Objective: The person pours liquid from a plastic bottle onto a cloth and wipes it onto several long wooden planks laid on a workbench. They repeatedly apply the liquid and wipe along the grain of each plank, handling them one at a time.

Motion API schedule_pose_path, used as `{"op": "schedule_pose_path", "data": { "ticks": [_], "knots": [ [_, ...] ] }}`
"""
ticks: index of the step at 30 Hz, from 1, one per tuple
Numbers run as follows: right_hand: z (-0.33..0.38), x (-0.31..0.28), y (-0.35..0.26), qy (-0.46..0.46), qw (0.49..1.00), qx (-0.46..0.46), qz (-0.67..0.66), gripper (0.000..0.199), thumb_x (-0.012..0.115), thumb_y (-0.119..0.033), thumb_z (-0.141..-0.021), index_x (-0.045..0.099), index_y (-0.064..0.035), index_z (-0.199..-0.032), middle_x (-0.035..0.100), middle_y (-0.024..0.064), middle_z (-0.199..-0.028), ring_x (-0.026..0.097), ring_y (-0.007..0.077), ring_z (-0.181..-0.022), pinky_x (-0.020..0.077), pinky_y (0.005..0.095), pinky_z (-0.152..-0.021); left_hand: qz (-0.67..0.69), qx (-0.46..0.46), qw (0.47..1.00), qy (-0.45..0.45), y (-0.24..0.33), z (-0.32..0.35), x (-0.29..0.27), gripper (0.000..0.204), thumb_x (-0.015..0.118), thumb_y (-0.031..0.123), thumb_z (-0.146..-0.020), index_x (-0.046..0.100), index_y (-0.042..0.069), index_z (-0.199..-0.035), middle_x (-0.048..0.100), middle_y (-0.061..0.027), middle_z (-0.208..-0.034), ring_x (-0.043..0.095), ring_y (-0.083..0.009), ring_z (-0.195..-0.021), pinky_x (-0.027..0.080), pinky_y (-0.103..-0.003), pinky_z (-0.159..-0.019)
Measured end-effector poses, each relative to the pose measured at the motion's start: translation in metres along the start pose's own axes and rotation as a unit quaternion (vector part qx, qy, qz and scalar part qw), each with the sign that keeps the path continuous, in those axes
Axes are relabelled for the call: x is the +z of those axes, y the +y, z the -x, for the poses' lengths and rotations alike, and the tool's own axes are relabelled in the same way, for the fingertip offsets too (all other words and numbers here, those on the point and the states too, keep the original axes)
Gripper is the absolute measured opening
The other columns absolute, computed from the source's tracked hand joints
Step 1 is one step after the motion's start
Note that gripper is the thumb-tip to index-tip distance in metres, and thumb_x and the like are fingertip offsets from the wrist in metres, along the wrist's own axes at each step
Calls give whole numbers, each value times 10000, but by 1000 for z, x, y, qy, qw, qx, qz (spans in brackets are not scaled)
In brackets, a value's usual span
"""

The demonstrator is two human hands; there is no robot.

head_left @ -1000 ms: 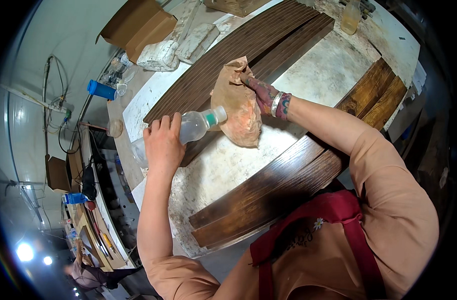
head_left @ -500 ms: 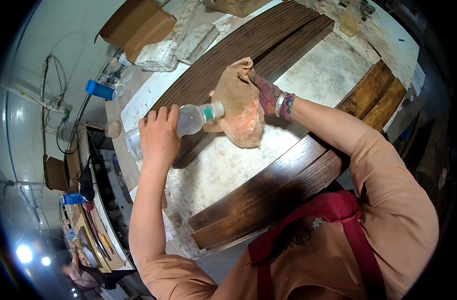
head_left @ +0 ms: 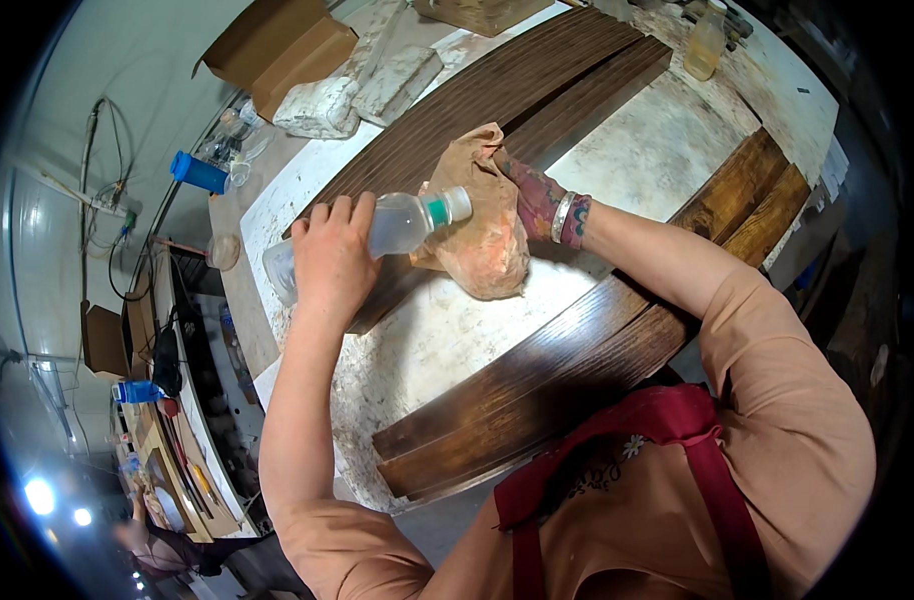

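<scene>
My left hand (head_left: 334,255) is wrapped round a clear plastic bottle (head_left: 400,222), tipped sideways with its white cap end pointing right. That end touches or overlaps a stained tan cloth (head_left: 487,235). My right hand (head_left: 533,203), in a patterned glove, grips the cloth at its upper right side; the fingertips are hidden behind it. Beneath the cloth, dark brown grooved boards (head_left: 447,115) lie across the far part of the white stained table (head_left: 617,160). Along the near edge lie glossy dark stained boards (head_left: 517,375).
Lighter brown boards (head_left: 742,195) lie at the right. A bottle of yellowish liquid (head_left: 705,42) stands at the far right. White wrapped blocks (head_left: 317,108), an open cardboard box (head_left: 277,55) and a blue bottle (head_left: 199,172) are at the far left. Another person (head_left: 157,545) is at lower left.
The bottle has shifted slightly right, its cap end moving further across the cloth and a little upward. My right hand and the cloth have moved slightly right and down.
</scene>
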State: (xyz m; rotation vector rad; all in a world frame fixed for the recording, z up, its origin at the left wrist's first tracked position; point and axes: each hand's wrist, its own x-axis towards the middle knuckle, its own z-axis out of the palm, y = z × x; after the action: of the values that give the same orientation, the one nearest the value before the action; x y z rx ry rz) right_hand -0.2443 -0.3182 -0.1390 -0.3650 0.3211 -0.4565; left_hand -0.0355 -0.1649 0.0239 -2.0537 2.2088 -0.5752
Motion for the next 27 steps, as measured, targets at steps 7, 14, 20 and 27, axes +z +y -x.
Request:
{"op": "schedule_pose_path", "data": {
  "ticks": [7, 14, 20, 27],
  "knots": [
    [18, 7, -6, 12, 1000, -4, -20, 592, 627, -438, -920, 461, -118, -1390, 520, 113, -1402, 504, 300, -1279, 388, 524, -1083, 32, -52, 998, -23, -6, 15, 21, 678, 812, 185, -649, 546, 116, -1268, 598, -65, -1105, 573, -270, -1047, 432, -432, -878],
    [6, 67, 23, 34, 999, 28, -32, 496, 606, -321, -941, 480, -78, -1355, 548, 150, -1359, 535, 325, -1239, 398, 520, -1077, 186, -153, 970, 22, -28, 69, 53, 703, 846, 182, -619, 551, 88, -1249, 604, -114, -1143, 588, -306, -1076, 473, -437, -863],
    [-23, 77, 39, -5, 995, 62, -83, 521, 649, -323, -901, 519, -50, -1325, 582, 163, -1314, 556, 329, -1208, 411, 507, -1068, 266, -305, 904, 134, -83, 107, 58, 718, 859, 217, -630, 531, 48, -1247, 622, -178, -1100, 603, -373, -1014, 477, -450, -881],
    [1, 32, -26, -66, 996, -56, 0, 502, 635, -319, -904, 545, -45, -1314, 596, 153, -1302, 550, 326, -1214, 397, 490, -1083, 200, -505, 794, 272, -208, 173, 120, 772, 863, 296, -669, 498, -15, -1274, 626, -245, -1152, 603, -397, -1079, 464, -458, -926]
  ]
}}
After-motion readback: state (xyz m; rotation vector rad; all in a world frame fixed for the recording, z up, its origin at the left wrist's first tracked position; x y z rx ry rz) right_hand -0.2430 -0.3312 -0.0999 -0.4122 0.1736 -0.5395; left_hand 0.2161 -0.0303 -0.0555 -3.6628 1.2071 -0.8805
